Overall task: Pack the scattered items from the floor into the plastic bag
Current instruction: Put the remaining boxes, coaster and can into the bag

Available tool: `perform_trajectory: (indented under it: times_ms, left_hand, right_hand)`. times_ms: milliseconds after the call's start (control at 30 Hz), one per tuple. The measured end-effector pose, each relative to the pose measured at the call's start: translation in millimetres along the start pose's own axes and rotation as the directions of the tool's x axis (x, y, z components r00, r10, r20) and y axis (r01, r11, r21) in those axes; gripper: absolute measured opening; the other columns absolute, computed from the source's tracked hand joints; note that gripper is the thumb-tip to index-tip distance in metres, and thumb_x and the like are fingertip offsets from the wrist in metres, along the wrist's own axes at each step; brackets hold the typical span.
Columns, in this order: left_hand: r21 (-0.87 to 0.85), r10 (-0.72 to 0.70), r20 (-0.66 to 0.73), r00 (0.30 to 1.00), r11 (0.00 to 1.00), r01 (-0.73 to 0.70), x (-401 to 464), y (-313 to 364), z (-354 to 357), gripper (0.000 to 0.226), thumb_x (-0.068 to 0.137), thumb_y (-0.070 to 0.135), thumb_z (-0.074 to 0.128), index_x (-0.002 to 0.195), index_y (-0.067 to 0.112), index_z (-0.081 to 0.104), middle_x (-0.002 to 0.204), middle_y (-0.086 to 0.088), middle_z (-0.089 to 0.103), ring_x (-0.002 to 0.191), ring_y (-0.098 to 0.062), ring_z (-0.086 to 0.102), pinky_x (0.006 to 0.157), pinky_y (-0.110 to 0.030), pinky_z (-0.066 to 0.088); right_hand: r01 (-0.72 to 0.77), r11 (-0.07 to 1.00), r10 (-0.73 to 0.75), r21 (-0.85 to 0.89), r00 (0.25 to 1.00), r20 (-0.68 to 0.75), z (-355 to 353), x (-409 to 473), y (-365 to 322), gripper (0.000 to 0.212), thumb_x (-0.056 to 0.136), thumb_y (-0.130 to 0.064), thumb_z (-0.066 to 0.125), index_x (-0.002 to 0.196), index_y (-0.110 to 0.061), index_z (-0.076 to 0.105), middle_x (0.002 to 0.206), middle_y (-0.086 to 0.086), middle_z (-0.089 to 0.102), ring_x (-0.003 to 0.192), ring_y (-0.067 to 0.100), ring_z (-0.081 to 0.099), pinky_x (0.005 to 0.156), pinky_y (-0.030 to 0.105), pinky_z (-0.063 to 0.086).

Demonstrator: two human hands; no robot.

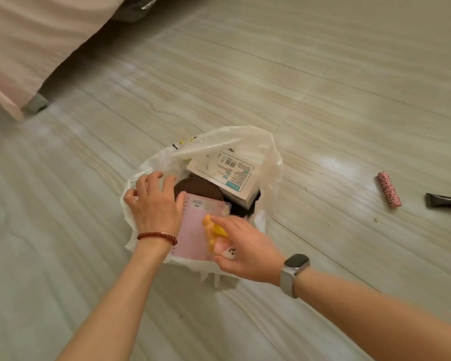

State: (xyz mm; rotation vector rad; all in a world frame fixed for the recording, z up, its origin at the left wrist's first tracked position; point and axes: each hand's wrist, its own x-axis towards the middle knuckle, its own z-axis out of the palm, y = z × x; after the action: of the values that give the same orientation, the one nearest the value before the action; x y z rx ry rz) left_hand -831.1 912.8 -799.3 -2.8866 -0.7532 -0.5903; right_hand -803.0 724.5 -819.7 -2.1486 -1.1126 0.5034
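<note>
Pinching a small yellow toy (214, 231) over the bag mouth: right hand (248, 252) fingers (220, 220) closed on it, thumb under, index along the top. Looks like soft plastic or rubber with a white-and-pink part lower down; exact shape hidden by the hand. Judging light, slightly squashy, no fragility worry, a loose two-finger hold is enough.

Left hand (155, 201) fingers (151, 179) spread and curled on the left rim of the plastic bag (268, 162), pressing it open rather than clamping anything.

Bag sits centre frame on the floor (349, 87). Thin film, floppy, will collapse unless the rim is held, so take it by the rim or handles, not the wall.

Already inside: pink notebook (193, 230) with a clear cover, directly under the toy; dark brown round piece (198, 187) behind it; white printed box (227, 175) leaning at the far side. Box is stiff with corners, which could tear the film if the bag gets lifted hard.

Still out on the floor, right edge of frame: pink patterned tube (389, 189), rigid cylinder, probably rolls, grab mid-body. Just beside it a black squeeze tube (443, 200), partly cut off; likely soft-walled, take it by the crimped flat end or the body.
</note>
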Motion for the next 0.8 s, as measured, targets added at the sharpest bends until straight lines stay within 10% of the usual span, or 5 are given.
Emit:
perform_trajectory:
  times_ms: [133, 267, 367, 567, 800]
  left_hand:
    - [-0.117, -0.301, -0.029, 0.953, 0.948, 0.295, -25, -18, -15, 0.06, 0.077, 0.034, 0.062, 0.13, 0.015, 0.04, 0.142, -0.019, 0.034, 0.13, -0.032, 0.028, 0.094, -0.053, 0.029]
    - [-0.469, -0.582, 0.455, 0.674, 0.487, 0.737, -48, -32, -21, 0.057, 0.083, 0.033, 0.06, 0.131, 0.011, 0.039, 0.134, -0.016, 0.046, 0.124, -0.032, 0.042, 0.098, -0.042, 0.037]
    - [-0.559, -0.506, 0.501, 0.702, 0.43, 0.709, -59, -26, -31, 0.014, 0.089, 0.029, 0.052, 0.081, 0.018, 0.057, 0.071, -0.009, 0.063, 0.083, -0.032, 0.059, 0.078, -0.036, 0.045]
    - [-0.825, -0.6, 0.293, 0.745, 0.235, 0.514, -28, -38, -59, 0.021, 0.093, 0.033, 0.042, 0.084, 0.015, 0.05, 0.058, 0.001, 0.044, 0.044, 0.0, 0.045, 0.048, -0.012, 0.041]
    - [-0.862, -0.609, 0.256, 0.751, 0.207, 0.462, -18, -42, -67, 0.031, 0.098, 0.026, 0.028, 0.072, 0.023, 0.043, 0.041, 0.01, 0.037, 0.038, -0.003, 0.034, 0.045, -0.019, 0.035]
  right_hand:
    - [0.13, 0.955, -0.129, -0.268, 0.991, 0.018, 25, 25, 7, 0.06, 0.073, -0.03, 0.065, 0.127, -0.016, 0.043, 0.133, 0.005, 0.051, 0.126, 0.027, 0.045, 0.087, 0.043, 0.052]
    - [0.106, 0.962, -0.1, -0.25, 0.994, 0.037, 32, 39, 10, 0.073, 0.08, -0.023, 0.06, 0.143, -0.019, 0.023, 0.15, -0.001, 0.029, 0.139, 0.023, 0.021, 0.106, 0.045, 0.032]
    - [0.1, 0.958, -0.087, -0.267, 0.994, 0.059, 35, 41, 6, 0.075, 0.083, -0.022, 0.058, 0.145, -0.022, 0.016, 0.153, -0.003, 0.02, 0.142, 0.02, 0.011, 0.112, 0.041, 0.021]
    - [0.137, 0.966, -0.1, -0.217, 0.979, 0.176, 33, 73, -16, 0.062, 0.09, -0.023, 0.053, 0.143, -0.019, 0.021, 0.154, 0.007, 0.011, 0.142, 0.023, 0.009, 0.113, 0.041, 0.023]
    - [-0.041, 0.999, 0.04, 0.004, 0.99, 0.135, 31, 90, -31, 0.075, 0.083, -0.03, 0.062, 0.142, -0.032, 0.016, 0.141, 0.004, 0.026, 0.119, 0.022, 0.044, 0.093, 0.038, 0.048]
